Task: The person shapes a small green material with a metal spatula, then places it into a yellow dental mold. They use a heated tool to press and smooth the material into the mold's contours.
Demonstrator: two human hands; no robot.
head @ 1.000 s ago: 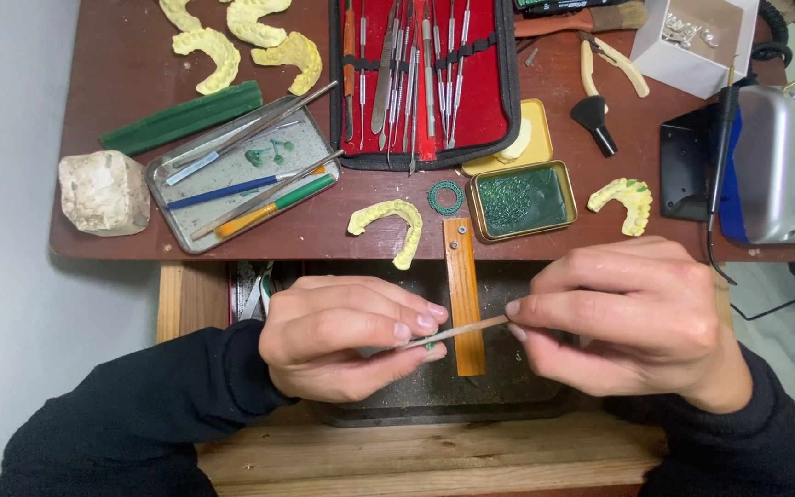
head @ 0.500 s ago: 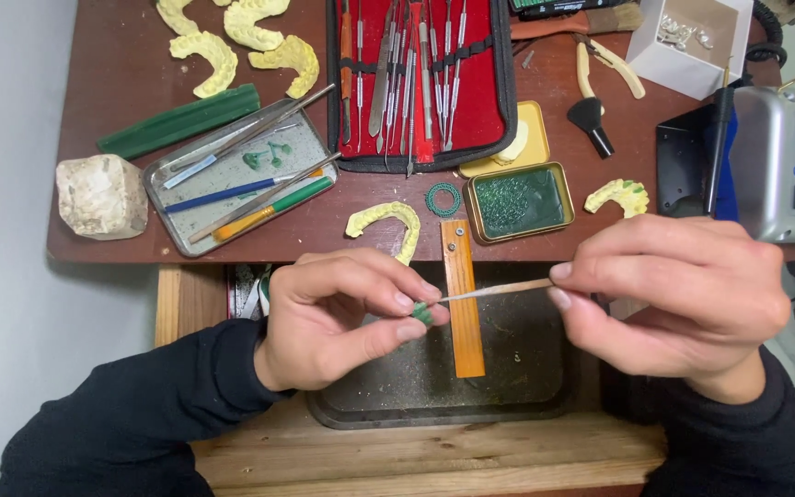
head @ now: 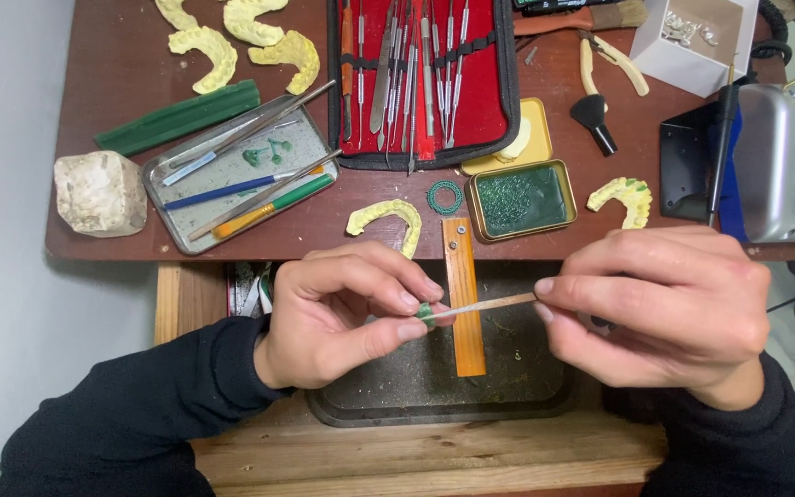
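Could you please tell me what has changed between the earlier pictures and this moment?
The right hand has drawn away to the right, so more of the thin tool shows between the hands. The left hand still pinches a small green piece at the tool's tip. The orange strip, tray and instrument case have not moved.

The person is wearing a black long-sleeved top, its soft cuffs ending at both wrists. The left hand (head: 347, 308) and right hand (head: 669, 304) are showing bare, without gloves or rings.
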